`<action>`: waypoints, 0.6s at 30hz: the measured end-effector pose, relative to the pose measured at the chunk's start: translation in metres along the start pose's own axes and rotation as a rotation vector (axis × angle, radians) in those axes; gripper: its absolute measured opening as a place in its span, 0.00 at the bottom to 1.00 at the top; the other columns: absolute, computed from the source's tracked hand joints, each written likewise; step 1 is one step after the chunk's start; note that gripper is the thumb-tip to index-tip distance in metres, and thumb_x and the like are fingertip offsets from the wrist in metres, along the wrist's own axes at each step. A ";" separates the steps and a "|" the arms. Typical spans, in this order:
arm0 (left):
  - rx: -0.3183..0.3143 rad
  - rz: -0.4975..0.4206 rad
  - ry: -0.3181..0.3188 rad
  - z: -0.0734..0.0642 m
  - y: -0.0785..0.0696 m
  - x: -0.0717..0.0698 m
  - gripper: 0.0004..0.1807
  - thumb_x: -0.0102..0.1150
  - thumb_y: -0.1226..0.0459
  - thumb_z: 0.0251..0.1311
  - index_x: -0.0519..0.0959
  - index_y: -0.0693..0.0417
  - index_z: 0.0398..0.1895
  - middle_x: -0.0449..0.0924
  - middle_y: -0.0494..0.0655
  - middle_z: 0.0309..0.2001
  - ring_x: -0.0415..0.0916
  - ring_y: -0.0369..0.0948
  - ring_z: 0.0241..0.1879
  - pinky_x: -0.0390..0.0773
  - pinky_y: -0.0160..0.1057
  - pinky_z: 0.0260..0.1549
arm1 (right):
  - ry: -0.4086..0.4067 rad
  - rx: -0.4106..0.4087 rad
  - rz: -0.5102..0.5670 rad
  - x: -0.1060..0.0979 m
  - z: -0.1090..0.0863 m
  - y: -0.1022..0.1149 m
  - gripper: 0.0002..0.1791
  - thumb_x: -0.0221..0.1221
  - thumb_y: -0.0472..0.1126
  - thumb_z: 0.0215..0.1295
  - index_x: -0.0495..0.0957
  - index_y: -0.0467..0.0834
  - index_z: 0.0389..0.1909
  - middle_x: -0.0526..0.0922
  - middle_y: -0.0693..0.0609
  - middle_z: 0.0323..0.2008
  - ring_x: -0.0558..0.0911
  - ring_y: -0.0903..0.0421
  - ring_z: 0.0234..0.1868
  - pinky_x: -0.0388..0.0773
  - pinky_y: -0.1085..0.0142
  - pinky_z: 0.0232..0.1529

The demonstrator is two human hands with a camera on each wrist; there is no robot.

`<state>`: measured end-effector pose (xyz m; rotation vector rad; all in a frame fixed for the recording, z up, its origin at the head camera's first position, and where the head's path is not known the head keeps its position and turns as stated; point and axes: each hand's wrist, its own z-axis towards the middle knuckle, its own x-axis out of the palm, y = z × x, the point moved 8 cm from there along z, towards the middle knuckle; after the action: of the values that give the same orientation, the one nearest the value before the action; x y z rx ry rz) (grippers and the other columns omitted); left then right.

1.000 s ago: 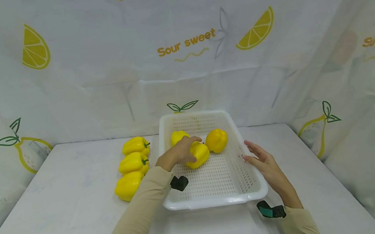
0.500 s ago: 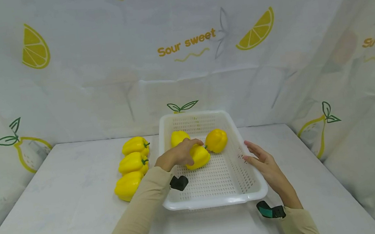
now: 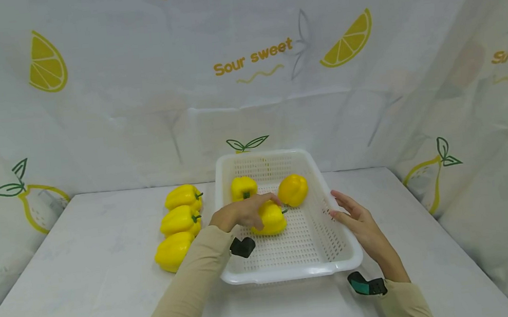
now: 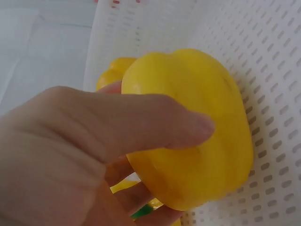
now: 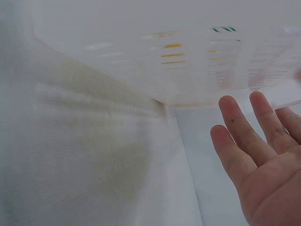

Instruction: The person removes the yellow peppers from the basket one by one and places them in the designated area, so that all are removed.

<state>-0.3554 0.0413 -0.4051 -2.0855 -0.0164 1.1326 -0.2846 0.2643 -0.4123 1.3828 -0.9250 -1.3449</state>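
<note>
My left grip (image 3: 248, 213) was wrapped round a yellow pepper (image 3: 274, 222), open only as wide as the pepper itself, thumb lying across one side and fingers curled round the other. That pepper was inside the white basket (image 3: 294, 273), around the middle front to back and a bit nearer the left wall, green stem aimed at the basket's right wall. It was right by the basket's holey floor, but I honestly couldn't tell if it was touching.

My right grip (image 3: 359, 224) was at the basket's right wall, pretty loose and open, fingers spread and mostly straight along the outside, thumb up by the rim.

Also in the basket: a second pepper (image 3: 243, 184) toward the back left, stem facing the front, and a third pepper (image 3: 293, 190) toward the back right.

Just left of the basket, a row of yellow peppers (image 3: 179, 220) ran front to back on the counter (image 3: 85, 279), the front one partly covered by my beige sleeve (image 3: 180, 300). Behind the basket hung a lemon-print backdrop (image 3: 146, 108) that said "Sour sweet".
</note>
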 end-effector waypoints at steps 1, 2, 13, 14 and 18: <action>0.003 -0.001 0.004 0.000 0.000 0.000 0.36 0.66 0.75 0.54 0.69 0.34 0.62 0.63 0.45 0.72 0.64 0.47 0.59 0.67 0.52 0.64 | -0.001 0.001 0.000 0.000 0.000 0.000 0.36 0.51 0.44 0.76 0.49 0.42 0.78 0.56 0.37 0.74 0.82 0.62 0.50 0.84 0.68 0.47; 0.009 -0.005 0.007 0.000 -0.001 0.001 0.35 0.68 0.73 0.54 0.70 0.34 0.62 0.64 0.45 0.72 0.64 0.47 0.60 0.66 0.52 0.65 | -0.003 0.003 0.000 0.000 0.000 0.000 0.36 0.51 0.44 0.76 0.49 0.42 0.78 0.56 0.38 0.74 0.82 0.63 0.50 0.84 0.68 0.47; 0.058 -0.043 0.017 -0.002 -0.004 0.002 0.31 0.72 0.66 0.54 0.75 0.42 0.62 0.66 0.43 0.71 0.64 0.46 0.63 0.62 0.52 0.71 | -0.005 0.006 0.004 -0.001 0.000 0.000 0.36 0.51 0.44 0.76 0.49 0.42 0.78 0.57 0.37 0.74 0.82 0.63 0.49 0.84 0.68 0.46; 0.049 -0.040 0.017 -0.003 -0.003 0.002 0.32 0.72 0.66 0.54 0.74 0.42 0.63 0.65 0.43 0.72 0.64 0.46 0.64 0.62 0.52 0.71 | -0.005 0.006 0.004 -0.001 0.000 -0.001 0.36 0.51 0.44 0.76 0.49 0.42 0.78 0.57 0.37 0.74 0.82 0.63 0.49 0.84 0.68 0.46; 0.006 -0.009 0.011 -0.004 0.000 0.002 0.37 0.73 0.64 0.54 0.70 0.43 0.68 0.64 0.46 0.72 0.65 0.46 0.64 0.63 0.52 0.70 | -0.007 0.005 0.001 0.000 0.000 0.000 0.36 0.51 0.44 0.76 0.49 0.42 0.78 0.57 0.37 0.74 0.81 0.63 0.50 0.83 0.68 0.47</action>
<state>-0.3517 0.0399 -0.4050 -2.0849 -0.0170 1.1141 -0.2843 0.2648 -0.4122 1.3823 -0.9336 -1.3481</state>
